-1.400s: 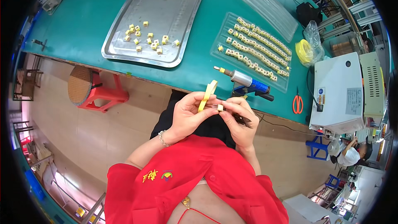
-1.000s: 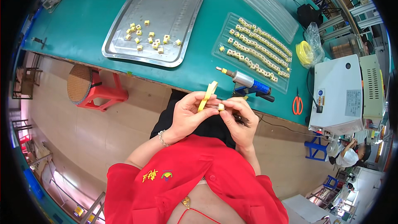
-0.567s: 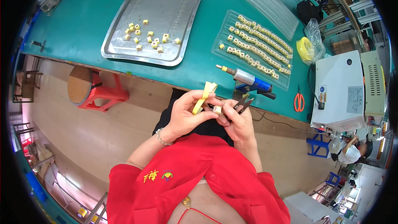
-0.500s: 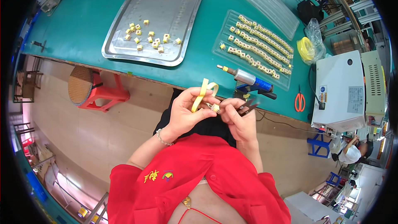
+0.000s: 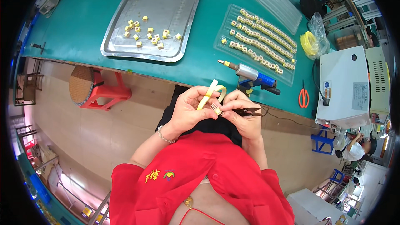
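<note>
- Component, small, yellow-and-cream, block-shaped with thin metal leads (image 5: 218,111): between the two hands, above the lap; leads run on a slant, upper left to lower right.
- Left hand (image 5: 190,110): component just right of its fingertips, pinched; also holds a looped flat yellow strip (image 5: 212,87).
- Right hand (image 5: 245,120): component just left of its fingertips, touching; grips dark metal snips (image 5: 251,111), blades pointing right, away from component. Neither hand clearly nearer.
- Counts, held: component 1, strip 1, snips 1.
- Green table (image 5: 87,39): rectangular steel tray (image 5: 164,57), 1, with roughly seventeen loose yellow blocks; clear plastic tray (image 5: 287,79), 1, blocks in rows, too crowded to count; blue-and-silver cylindrical tool (image 5: 249,73), 1; orange-handled scissors (image 5: 303,98), 1.
</note>
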Action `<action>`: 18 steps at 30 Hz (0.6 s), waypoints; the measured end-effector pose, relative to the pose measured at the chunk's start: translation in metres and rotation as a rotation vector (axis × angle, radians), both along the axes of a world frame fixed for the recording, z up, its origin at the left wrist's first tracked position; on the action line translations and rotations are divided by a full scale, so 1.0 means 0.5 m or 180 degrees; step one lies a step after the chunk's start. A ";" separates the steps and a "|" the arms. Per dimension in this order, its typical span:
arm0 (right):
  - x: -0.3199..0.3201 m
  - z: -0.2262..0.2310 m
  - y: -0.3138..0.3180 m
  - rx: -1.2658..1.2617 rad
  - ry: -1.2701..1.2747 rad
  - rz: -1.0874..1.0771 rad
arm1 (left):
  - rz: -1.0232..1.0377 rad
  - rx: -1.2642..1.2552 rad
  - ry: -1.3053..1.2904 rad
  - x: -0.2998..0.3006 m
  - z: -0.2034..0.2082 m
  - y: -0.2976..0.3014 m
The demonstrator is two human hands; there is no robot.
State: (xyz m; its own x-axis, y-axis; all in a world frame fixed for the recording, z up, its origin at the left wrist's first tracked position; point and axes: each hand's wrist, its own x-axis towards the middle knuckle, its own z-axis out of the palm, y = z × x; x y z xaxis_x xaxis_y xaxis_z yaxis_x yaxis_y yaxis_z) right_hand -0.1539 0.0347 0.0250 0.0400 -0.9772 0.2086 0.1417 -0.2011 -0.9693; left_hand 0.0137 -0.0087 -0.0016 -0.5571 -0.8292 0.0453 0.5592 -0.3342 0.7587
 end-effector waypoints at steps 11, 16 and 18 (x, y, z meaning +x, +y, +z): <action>-0.016 0.018 -0.005 0.0722 -0.0292 0.0388 | 0.0025 -0.1016 -0.0591 0.025 0.015 -0.023; -0.011 0.016 0.001 0.0646 -0.0134 0.0277 | 0.0575 -0.2634 -0.1327 0.026 0.044 -0.033; -0.006 0.014 0.006 0.0657 -0.0108 0.0228 | 0.0669 -0.2891 -0.1374 0.025 0.042 -0.035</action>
State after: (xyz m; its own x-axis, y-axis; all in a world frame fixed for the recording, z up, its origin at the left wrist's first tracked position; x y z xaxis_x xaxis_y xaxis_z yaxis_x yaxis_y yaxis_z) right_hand -0.1570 0.0377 0.0322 0.1072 -0.9942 0.0069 0.1817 0.0128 -0.9833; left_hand 0.0263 -0.0262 0.0195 -0.5222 -0.6647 0.5344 0.1596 0.5394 0.8268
